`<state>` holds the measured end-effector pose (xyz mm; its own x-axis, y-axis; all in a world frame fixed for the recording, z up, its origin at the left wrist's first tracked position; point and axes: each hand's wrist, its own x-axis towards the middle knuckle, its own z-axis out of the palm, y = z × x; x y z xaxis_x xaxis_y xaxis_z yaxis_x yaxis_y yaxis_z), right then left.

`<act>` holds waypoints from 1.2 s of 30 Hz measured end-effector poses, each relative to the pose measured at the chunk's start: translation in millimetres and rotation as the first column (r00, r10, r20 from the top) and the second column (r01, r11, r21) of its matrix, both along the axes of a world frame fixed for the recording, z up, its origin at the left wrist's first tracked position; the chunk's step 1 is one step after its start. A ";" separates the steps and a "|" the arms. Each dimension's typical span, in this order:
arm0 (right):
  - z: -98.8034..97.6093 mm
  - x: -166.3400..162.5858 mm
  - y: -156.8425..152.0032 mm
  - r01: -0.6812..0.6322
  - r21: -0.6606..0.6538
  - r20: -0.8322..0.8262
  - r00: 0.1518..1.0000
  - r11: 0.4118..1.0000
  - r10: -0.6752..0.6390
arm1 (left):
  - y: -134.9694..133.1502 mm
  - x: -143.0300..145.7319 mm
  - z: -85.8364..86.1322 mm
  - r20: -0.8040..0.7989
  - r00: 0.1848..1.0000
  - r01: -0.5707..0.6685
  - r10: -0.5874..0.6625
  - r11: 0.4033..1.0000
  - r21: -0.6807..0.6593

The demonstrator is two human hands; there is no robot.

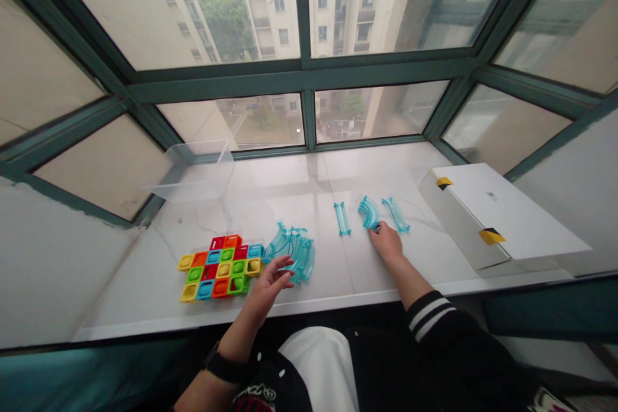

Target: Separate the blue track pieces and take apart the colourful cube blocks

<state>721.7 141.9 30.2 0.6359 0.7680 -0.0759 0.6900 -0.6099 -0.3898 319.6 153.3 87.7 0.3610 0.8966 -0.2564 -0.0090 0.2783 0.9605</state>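
at the centre right of the frame, we have the fingertips of our right hand (386, 243) at the lower end of a fan-shaped curved blue piece (369, 211), though we cannot tell whether we pinch it or only touch it. at the lower centre, our left hand (270, 283) is open, its fingers loosely bent, with nothing visible in its grasp, at the near edge of a pile of translucent blue pieces (304, 256). just left of the curved piece we see a narrow blue piece (342, 219) lying apart, and just right of it a slanting blue piece (396, 216). left of the pile, in the lower left, we have a flat cluster of colourful blocks (224, 270) in red, orange, yellow, green and blue. all of these lie on the white counter (318, 183). farther out, we find a clear plastic bin (197, 192) at the centre left and a white box (512, 212) with yellow-and-black tabs (492, 235) at the right, while the green window frame (386, 71) spans the upper part, with buildings (270, 3) and a tree (226, 22) beyond the glass
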 end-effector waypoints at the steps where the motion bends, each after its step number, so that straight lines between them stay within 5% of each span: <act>1: 0.2 0.1 -0.1 0.000 -0.003 0.000 1.000 1.000 0.000 | 0.2 -0.1 -0.5 -0.005 1.000 -0.001 0.001 1.000 0.002; 11: -4.5 2.5 -6.7 0.004 0.050 -0.066 0.998 0.999 -0.001 | 2.5 -2.7 -7.3 -0.010 0.999 -0.046 0.046 0.999 0.018; 14: -9.0 11.3 -23.5 0.021 0.200 -0.091 0.996 0.980 -0.003 | 4.9 -7.2 -10.8 -0.020 0.999 -0.032 0.033 0.999 0.016; 18: -14.6 36.4 -45.3 0.105 0.457 0.108 0.979 0.883 -0.172 | 3.3 -10.6 -11.6 -0.031 0.999 -0.036 0.037 0.998 0.052; 27: -21.5 56.7 -37.0 0.230 0.273 0.135 0.952 0.934 -0.274 | -0.6 -8.1 -11.1 -0.014 0.998 -0.062 0.064 0.996 0.067; 36: -23.5 42.5 -30.1 0.238 0.282 0.155 0.945 0.930 -0.289 | 0.4 -10.0 -15.5 -0.044 0.996 -0.069 0.071 0.997 0.036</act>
<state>764.2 111.8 6.7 0.8006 0.5477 0.2429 0.5946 -0.6766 -0.4343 309.6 153.7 72.1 0.2855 0.9280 -0.2394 0.0163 0.2451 0.9694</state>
